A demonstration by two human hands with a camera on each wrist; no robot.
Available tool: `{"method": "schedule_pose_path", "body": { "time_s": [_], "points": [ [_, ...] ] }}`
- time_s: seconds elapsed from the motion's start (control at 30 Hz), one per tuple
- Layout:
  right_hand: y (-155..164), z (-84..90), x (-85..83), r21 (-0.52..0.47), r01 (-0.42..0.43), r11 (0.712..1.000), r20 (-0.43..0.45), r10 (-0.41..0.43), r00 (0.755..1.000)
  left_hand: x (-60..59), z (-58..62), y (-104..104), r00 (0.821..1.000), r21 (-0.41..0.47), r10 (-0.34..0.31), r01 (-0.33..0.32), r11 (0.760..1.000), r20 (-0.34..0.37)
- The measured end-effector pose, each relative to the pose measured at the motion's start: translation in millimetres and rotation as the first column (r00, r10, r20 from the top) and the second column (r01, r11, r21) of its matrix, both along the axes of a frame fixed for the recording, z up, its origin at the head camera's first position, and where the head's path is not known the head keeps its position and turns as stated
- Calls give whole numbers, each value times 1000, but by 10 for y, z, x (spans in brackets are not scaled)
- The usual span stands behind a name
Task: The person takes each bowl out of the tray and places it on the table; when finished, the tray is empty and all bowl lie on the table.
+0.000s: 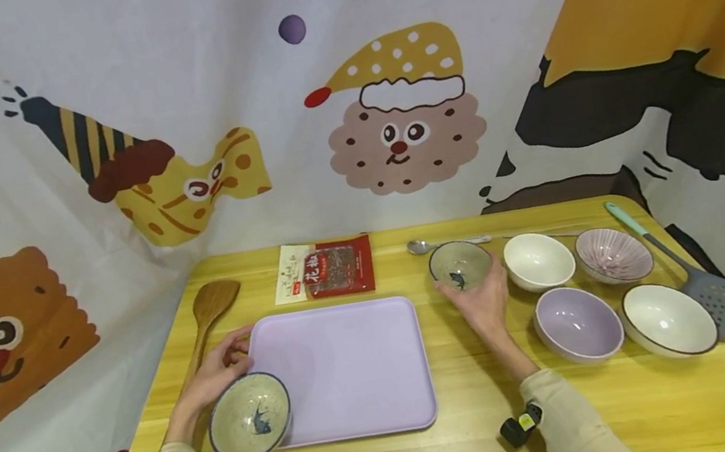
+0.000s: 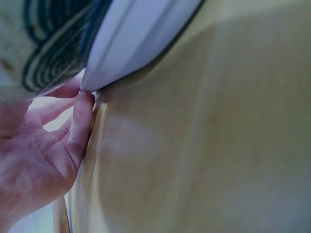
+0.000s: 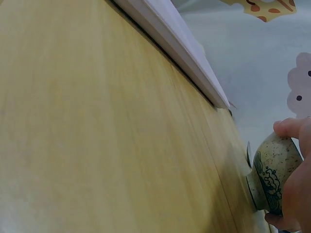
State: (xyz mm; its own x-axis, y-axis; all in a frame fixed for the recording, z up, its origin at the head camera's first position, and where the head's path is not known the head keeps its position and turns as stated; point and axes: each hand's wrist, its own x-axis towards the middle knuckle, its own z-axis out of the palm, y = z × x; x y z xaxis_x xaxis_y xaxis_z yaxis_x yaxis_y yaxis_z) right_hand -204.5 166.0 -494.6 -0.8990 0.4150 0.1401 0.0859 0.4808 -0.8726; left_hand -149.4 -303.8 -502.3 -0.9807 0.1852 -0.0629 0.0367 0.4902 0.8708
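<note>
At the left edge of the lilac tray (image 1: 349, 369) is my left hand (image 1: 220, 368), thumb and bent fingers pinching the rim. In the left wrist view the thumb (image 2: 81, 119) meets the tray's edge. A speckled bowl (image 1: 251, 418) with a blue fish inside overlaps the tray's near left corner, just in front of this hand. My right hand (image 1: 484, 300) grips a smaller speckled fish bowl (image 1: 459, 262) right of the tray, its fingers round the side. The right wrist view shows this bowl's patterned outside (image 3: 274, 170), its foot close to the tabletop.
A wooden spatula (image 1: 213, 307) lies at left, a red-and-white spice packet (image 1: 323, 269) behind the tray. A metal spoon (image 1: 418, 246) lies behind the small bowl. To the right are a white bowl (image 1: 539, 262), streaked bowl (image 1: 613, 255), purple bowl (image 1: 577, 323), dark-rimmed bowl (image 1: 668, 319) and slotted turner (image 1: 721, 301).
</note>
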Motion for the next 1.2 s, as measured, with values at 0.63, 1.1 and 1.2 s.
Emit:
{"method": "schedule_pose_path", "body": {
  "time_s": [0.63,1.1,1.2],
  "points": [
    [-117,236,94,229,-54,972,-98,78,992,-1,13,0,1000,-35,2,-2,999,-5],
    [-790,517,347,186,-378,907,-101,400,911,-8,25,3,1000,-45,3,-4,999,-12],
    [-967,550,423,176,-443,879,-70,460,885,-11,23,3,1000,-40,5,-5,999,-9]
  ]
}}
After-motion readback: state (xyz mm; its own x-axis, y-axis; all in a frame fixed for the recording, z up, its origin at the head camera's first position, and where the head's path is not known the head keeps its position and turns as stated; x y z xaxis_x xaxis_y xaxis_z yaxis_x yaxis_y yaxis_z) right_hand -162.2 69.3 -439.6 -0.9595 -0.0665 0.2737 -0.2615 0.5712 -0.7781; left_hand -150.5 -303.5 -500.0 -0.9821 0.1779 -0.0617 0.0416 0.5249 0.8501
